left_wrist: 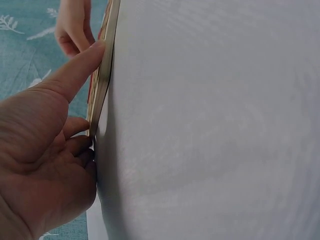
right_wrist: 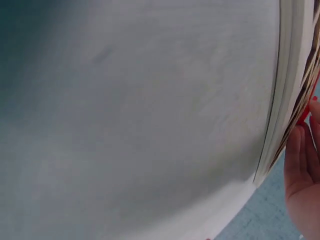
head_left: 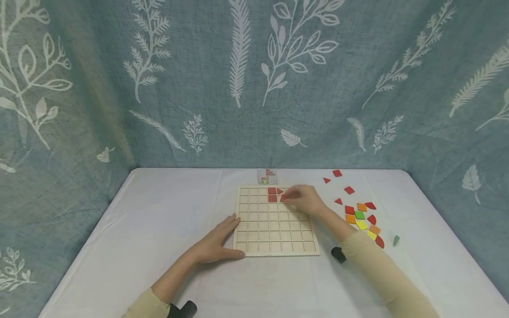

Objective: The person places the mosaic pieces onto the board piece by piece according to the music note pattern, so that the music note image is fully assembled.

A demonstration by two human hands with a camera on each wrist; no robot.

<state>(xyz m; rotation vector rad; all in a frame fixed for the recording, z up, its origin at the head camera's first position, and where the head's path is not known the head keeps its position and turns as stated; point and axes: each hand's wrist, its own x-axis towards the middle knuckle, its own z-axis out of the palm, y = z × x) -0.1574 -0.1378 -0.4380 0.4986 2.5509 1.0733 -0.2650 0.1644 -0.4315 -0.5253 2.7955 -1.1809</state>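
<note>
A pale wooden grid board (head_left: 274, 233) lies in the middle of the table. My left hand (head_left: 214, 242) rests at its front left corner, fingers along the left side and thumb on the front edge; the left wrist view shows the thumb (left_wrist: 75, 75) against the board's rim. Over the upper right cells, my right hand (head_left: 304, 199) pinches a small red piece (head_left: 282, 198), its shape partly covered by the fingers. Beside that piece, red squares (head_left: 272, 198) and a red triangle (head_left: 280, 191) sit in the grid. In the right wrist view, red shows at the fingertips (right_wrist: 314, 107).
A small printed card (head_left: 267, 176) lies behind the board. To the right are scattered loose pieces: red squares (head_left: 337, 173), red triangles (head_left: 327, 180), orange squares (head_left: 350, 219), a green square (head_left: 359, 215) and yellow pieces (head_left: 362, 225). A separate green piece (head_left: 396, 240) lies farther right.
</note>
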